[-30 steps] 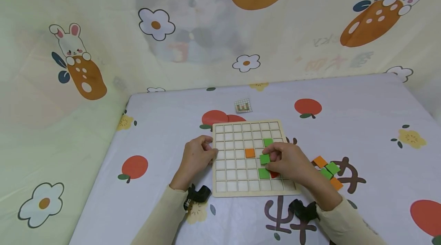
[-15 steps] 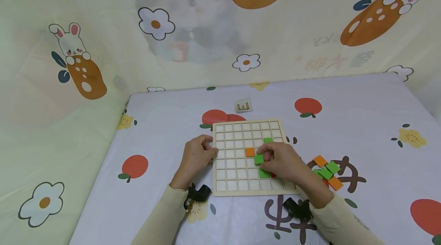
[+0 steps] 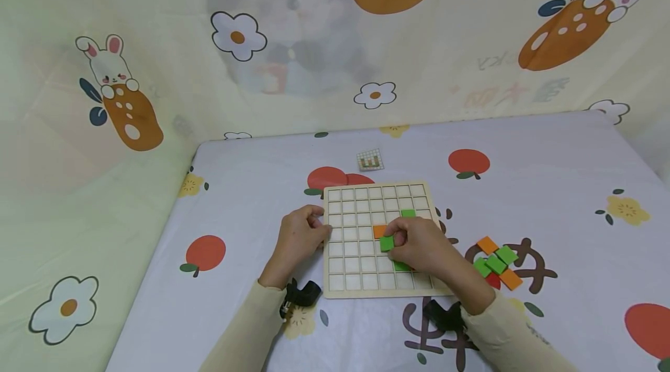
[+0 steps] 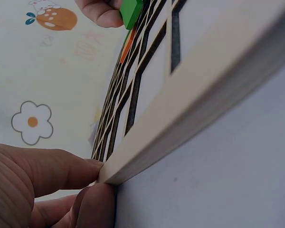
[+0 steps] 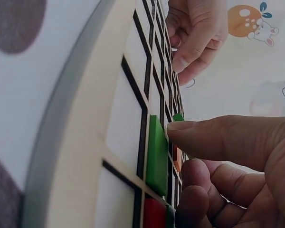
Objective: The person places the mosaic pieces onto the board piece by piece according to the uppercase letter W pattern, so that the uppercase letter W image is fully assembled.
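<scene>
A pale wooden grid board (image 3: 345, 249) lies on the table. My left hand (image 3: 297, 238) pinches its left edge; the left wrist view shows thumb and finger (image 4: 61, 168) at the rim. Between right thumb and fingertips, my right hand (image 3: 426, 249) holds a green square tile (image 3: 387, 243), tilted above the cells. Just behind that is an orange tile (image 3: 379, 231) in the board. Another green tile (image 3: 408, 213) sits farther back, partly covered by the right hand. A third green tile (image 3: 402, 266) lies nearer me, beside a red tile (image 5: 154, 213) seen in the right wrist view.
Right of the board lies a loose group of tiles: several green tiles (image 3: 495, 263), orange tiles (image 3: 510, 279) and a red tile (image 3: 493, 281). A small patterned card (image 3: 370, 160) lies behind the board. A printed cloth wall (image 3: 314, 70) rises at the back.
My right hand has moved left over the board with the green tile, toward the cells in front of the orange tile. The left hand stays on the board's edge.
</scene>
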`<move>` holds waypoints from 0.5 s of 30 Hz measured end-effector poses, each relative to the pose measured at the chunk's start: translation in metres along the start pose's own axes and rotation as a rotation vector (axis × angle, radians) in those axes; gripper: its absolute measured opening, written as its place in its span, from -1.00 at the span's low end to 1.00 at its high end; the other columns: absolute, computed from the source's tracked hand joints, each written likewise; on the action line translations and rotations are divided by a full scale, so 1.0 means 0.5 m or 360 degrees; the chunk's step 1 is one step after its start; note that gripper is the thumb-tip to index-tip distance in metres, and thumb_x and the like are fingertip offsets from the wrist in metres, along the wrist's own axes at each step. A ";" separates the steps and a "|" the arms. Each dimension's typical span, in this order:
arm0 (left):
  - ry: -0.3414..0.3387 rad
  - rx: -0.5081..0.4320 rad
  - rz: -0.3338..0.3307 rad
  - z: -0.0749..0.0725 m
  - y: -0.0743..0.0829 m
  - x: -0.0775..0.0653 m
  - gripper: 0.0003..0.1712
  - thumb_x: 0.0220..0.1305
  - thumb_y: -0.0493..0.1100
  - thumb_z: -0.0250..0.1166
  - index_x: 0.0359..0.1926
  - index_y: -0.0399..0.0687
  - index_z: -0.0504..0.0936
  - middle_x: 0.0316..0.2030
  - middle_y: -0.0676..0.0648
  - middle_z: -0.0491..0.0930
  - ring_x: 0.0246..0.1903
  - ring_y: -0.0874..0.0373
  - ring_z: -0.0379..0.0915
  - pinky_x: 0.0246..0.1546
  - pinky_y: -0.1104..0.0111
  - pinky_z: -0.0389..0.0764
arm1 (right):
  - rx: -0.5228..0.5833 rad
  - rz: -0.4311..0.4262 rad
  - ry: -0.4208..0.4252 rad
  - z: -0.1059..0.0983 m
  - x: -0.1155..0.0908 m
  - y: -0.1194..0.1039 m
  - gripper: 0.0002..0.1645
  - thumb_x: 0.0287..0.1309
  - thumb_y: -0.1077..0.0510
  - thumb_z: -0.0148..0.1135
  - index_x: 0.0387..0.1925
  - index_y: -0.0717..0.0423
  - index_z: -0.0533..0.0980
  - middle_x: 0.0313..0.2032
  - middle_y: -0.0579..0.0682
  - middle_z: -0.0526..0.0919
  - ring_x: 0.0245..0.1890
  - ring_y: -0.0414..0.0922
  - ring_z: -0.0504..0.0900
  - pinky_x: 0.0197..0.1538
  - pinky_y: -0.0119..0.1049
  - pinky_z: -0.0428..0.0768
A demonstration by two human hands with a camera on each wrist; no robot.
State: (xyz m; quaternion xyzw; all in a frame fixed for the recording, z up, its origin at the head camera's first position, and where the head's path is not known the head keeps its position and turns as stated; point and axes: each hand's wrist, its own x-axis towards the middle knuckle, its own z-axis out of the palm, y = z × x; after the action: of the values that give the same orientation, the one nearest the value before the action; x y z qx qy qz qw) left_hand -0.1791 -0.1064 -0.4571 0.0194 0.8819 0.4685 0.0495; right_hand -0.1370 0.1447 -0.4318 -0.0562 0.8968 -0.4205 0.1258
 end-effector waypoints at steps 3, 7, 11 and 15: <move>-0.0003 -0.0003 0.0001 0.000 0.000 0.000 -0.59 0.21 -0.31 0.44 0.08 -0.33 0.67 -0.49 -0.04 0.59 -0.64 0.22 0.49 -0.57 0.39 0.52 | -0.0033 0.0005 0.0008 0.003 0.001 -0.001 -0.74 0.00 0.37 0.48 -0.21 0.13 0.68 -0.53 -0.04 0.50 -0.55 -0.13 0.45 -0.48 -0.32 0.41; -0.0005 -0.0006 0.0007 -0.001 0.000 -0.001 -0.59 0.21 -0.31 0.44 0.08 -0.33 0.67 -0.49 -0.04 0.59 -0.64 0.22 0.50 -0.58 0.39 0.53 | -0.0076 0.0005 0.0023 0.006 0.002 -0.004 -0.73 -0.02 0.37 0.51 -0.23 0.13 0.68 -0.54 -0.05 0.50 -0.52 -0.13 0.45 -0.44 -0.30 0.40; -0.0004 -0.0010 0.0012 -0.001 0.000 -0.001 -0.59 0.21 -0.31 0.44 0.08 -0.33 0.67 -0.49 -0.04 0.59 -0.64 0.23 0.50 -0.58 0.40 0.53 | -0.0097 0.0008 0.0026 0.007 0.000 -0.008 -0.73 -0.02 0.37 0.51 -0.24 0.12 0.68 -0.54 -0.05 0.50 -0.51 -0.13 0.45 -0.42 -0.29 0.39; 0.0001 -0.0010 0.0018 -0.001 0.001 -0.001 -0.59 0.20 -0.31 0.44 0.08 -0.34 0.67 -0.49 -0.04 0.59 -0.65 0.23 0.50 -0.58 0.40 0.52 | -0.0101 0.0009 0.0018 0.008 0.000 -0.010 -0.74 -0.03 0.37 0.50 -0.24 0.12 0.68 -0.55 -0.06 0.50 -0.52 -0.14 0.45 -0.41 -0.28 0.38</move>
State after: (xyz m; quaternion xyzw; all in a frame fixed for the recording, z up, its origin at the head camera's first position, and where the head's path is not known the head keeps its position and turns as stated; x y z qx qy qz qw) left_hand -0.1788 -0.1066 -0.4566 0.0243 0.8803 0.4715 0.0467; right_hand -0.1359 0.1385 -0.4303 -0.0553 0.9106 -0.3917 0.1199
